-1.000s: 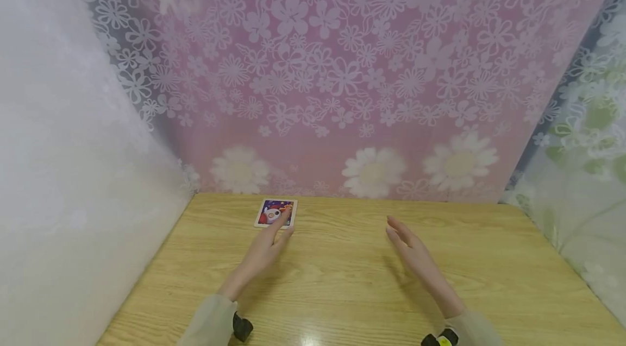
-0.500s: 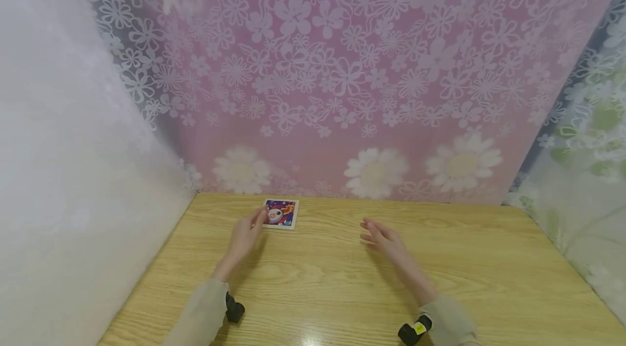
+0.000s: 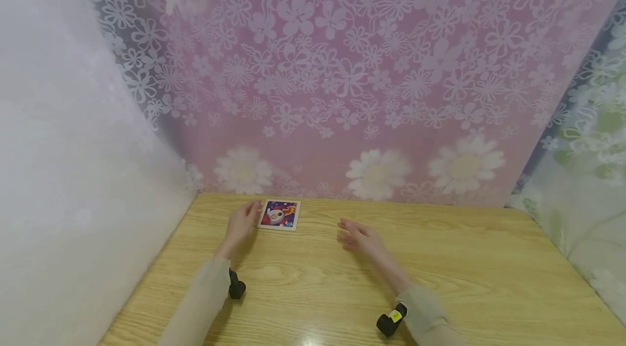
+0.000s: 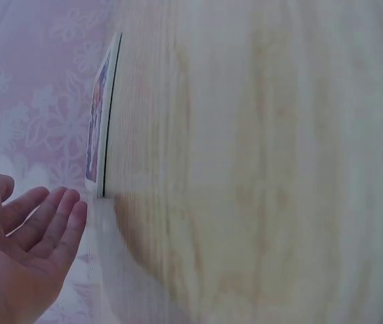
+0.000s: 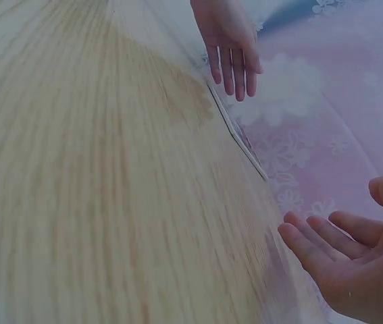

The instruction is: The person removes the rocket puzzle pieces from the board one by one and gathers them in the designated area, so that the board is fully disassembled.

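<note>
A flat square picture puzzle [image 3: 280, 215] with a pale border lies near the table's back edge, left of centre. Its picture shows a white and red rocket with orange flame on a dark blue starry ground. Right at its left side is my left hand [image 3: 242, 220], fingers extended and holding nothing. In the left wrist view the fingertips [image 4: 76, 202] come close to the puzzle's near corner. My right hand [image 3: 361, 238] hovers to the right of the puzzle, apart from it, palm turned inward. Its relaxed fingers [image 5: 306, 246] hold nothing in the right wrist view.
The wood-grain table [image 3: 303, 281] meets a pink flowered curtain [image 3: 313, 90] at the back. A whitish sheet [image 3: 88, 172] hangs along the left side, and a green-and-white flowered one [image 3: 587, 172] along the right. Each wrist wears a black camera [image 3: 390, 321].
My left hand has drawn back leftward from over the puzzle to its left side. My right hand has moved left, closer to it. The puzzle stays in place.
</note>
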`<action>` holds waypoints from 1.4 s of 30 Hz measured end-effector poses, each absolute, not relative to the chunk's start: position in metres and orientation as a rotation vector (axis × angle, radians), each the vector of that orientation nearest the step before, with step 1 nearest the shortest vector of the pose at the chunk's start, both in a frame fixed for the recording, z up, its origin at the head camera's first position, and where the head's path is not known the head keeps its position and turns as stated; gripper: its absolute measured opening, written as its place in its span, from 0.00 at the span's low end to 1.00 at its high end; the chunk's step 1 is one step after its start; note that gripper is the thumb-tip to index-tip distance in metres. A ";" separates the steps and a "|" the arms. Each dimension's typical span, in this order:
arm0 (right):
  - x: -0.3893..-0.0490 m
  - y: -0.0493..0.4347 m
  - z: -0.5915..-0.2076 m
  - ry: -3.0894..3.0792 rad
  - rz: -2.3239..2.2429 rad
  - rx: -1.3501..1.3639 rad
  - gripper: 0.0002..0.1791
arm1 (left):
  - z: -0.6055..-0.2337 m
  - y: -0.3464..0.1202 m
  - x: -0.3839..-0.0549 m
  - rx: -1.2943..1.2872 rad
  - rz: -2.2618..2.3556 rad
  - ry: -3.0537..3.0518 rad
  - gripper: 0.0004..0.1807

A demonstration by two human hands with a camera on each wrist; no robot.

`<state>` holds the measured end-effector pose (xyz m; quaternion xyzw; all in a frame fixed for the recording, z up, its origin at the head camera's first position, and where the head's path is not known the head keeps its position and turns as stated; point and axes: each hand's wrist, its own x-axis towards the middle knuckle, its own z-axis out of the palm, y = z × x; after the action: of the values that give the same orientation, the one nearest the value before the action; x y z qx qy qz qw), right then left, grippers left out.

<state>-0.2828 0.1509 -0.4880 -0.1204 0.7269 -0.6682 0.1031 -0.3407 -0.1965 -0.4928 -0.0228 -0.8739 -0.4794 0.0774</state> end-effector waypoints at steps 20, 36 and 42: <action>-0.299 0.121 -0.493 1.996 -2.064 -0.222 0.29 | -0.492 -0.198 -0.361 0.081 -1.417 -2.713 0.28; -0.315 0.113 -0.491 1.917 -2.050 -0.243 0.29 | -0.480 -0.182 -0.363 0.006 -1.149 -2.825 0.24; -0.318 0.110 -0.492 1.863 -2.089 -0.198 0.30 | -0.480 -0.178 -0.361 -0.018 -1.210 -2.798 0.21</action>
<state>-0.3175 0.1096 -0.4922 -0.0694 0.6546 -0.7340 0.1670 -0.3611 -0.1779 -0.4799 -0.0058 -0.9168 -0.3966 0.0465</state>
